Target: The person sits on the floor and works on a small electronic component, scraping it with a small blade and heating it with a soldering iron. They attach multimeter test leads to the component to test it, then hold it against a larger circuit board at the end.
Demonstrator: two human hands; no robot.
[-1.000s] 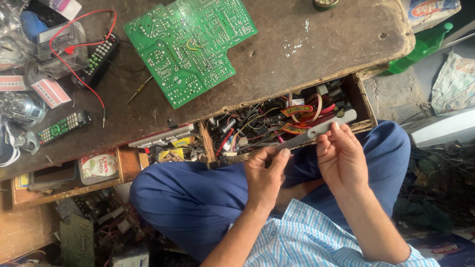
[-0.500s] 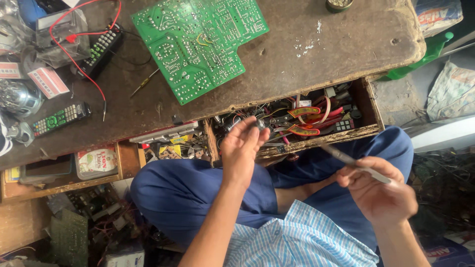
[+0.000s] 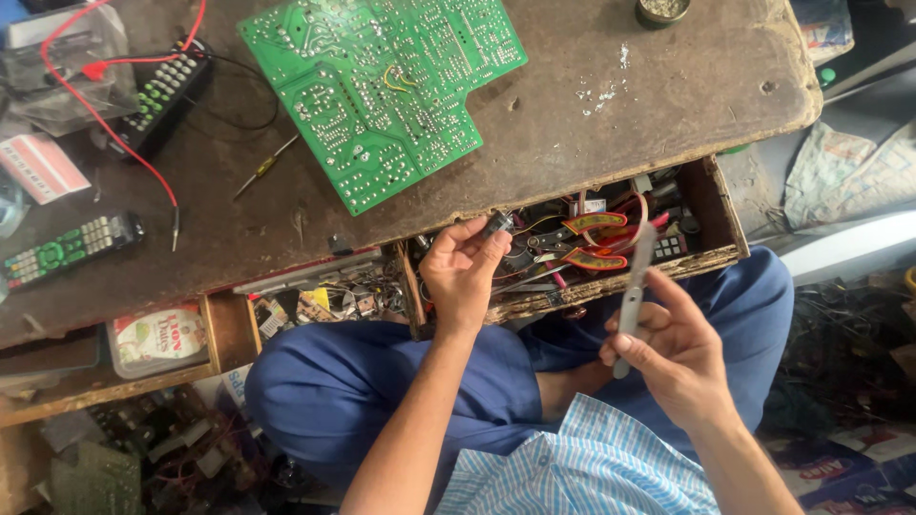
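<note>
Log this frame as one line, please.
left hand: pinches small dark part over open drawer | right hand: holds grey tweezers | green circuit board on desk

- I see a green circuit board (image 3: 382, 91) lying flat on the worn wooden table (image 3: 611, 114).
- Two remote controls (image 3: 162, 91) (image 3: 67, 248) lie at the left, a red wire (image 3: 114, 143) running between them.
- A small screwdriver (image 3: 265, 167) lies just beside the board.
- A round tin (image 3: 661, 10) sits at the far edge.
</note>
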